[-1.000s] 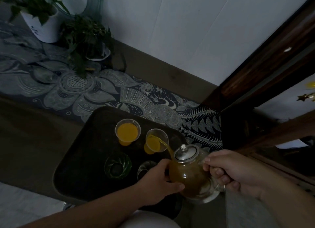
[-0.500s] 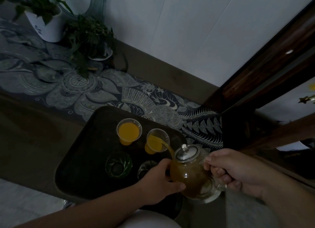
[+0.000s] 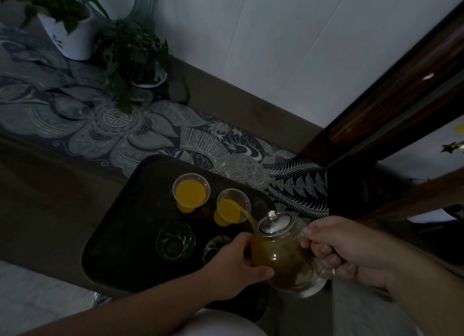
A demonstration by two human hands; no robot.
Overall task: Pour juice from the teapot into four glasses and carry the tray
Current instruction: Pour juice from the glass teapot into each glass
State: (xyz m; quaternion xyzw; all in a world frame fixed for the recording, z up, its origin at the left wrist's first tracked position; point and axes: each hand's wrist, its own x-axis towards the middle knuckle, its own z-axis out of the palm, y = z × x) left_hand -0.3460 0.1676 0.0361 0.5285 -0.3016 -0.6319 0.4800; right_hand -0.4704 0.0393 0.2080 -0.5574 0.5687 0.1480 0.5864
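- Two glasses hold juice: the far one (image 3: pixel 191 193) full, the one (image 3: pixel 233 208) just beyond your grip taking the stream.
- Your right hand (image 3: pixel 351 251) clenches the teapot (image 3: pixel 281 255) handle; your left hand (image 3: pixel 236 267) cups its belly.
- Two empty glasses (image 3: pixel 175 241) sit left of your left hand on the tray (image 3: pixel 120 235).
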